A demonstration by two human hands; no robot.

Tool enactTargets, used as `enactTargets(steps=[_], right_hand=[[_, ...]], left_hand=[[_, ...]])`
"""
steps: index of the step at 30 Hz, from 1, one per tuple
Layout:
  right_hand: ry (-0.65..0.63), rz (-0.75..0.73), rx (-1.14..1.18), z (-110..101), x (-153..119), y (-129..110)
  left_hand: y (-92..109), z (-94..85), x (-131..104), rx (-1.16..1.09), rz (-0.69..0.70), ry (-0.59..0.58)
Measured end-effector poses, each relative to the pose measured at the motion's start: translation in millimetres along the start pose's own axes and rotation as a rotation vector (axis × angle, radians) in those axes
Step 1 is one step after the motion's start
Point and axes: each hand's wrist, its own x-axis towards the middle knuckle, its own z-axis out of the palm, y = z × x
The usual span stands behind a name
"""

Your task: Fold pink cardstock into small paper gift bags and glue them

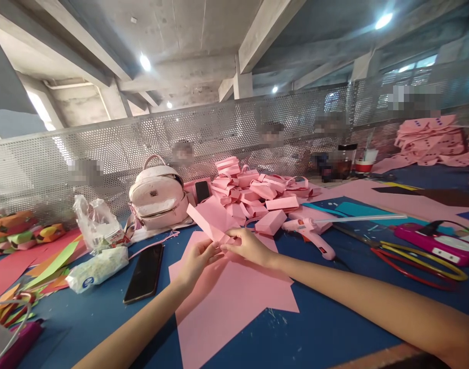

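Note:
Both hands meet at the near edge of a folded piece of pink paper (213,218), raised above the table. My left hand (199,259) pinches its lower corner from the left. Fingers of my right hand (248,247) close on the same edge from the right, almost touching the left fingertips. Flat pink sheets (227,312) lie overlapping beneath my hands. Behind the held piece rises a heap of folded pink paper boxes (253,184). A pink glue gun (309,233) lies right of my right hand, a glue stick protruding from its back.
Left of my hands are a black phone (144,274), a tissue pack (98,269) and a pale pink backpack (155,197). Scissors (419,261) and a magenta power strip (438,243) lie at right. A perforated metal screen (115,146) runs behind; people sit beyond it.

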Motion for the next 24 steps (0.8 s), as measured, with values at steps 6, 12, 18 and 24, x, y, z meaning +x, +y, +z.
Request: enactTargets(steps=[6,12,18,24], right_hand=[[-0.012,-0.045,-0.024,1.0,-0.2,-0.9],[-0.081,-0.127,-0.056,0.8,1.2,3.1],[-0.097,-0.151,-0.094,0.2,-1.4,-0.4],[-0.09,-0.165,-0.111,0.3,-2.4,1.0]], left_hand=[[0.5,2.2,-1.1,0.032,0.002,0.016],[1.5,0.2,-1.2,-0.007,0.008,0.018],[-0.9,-1.9,-0.2,-0.071,-0.009,0.012],[-3.0,-4.9,2.7,-0.11,-0.035,0.019]])
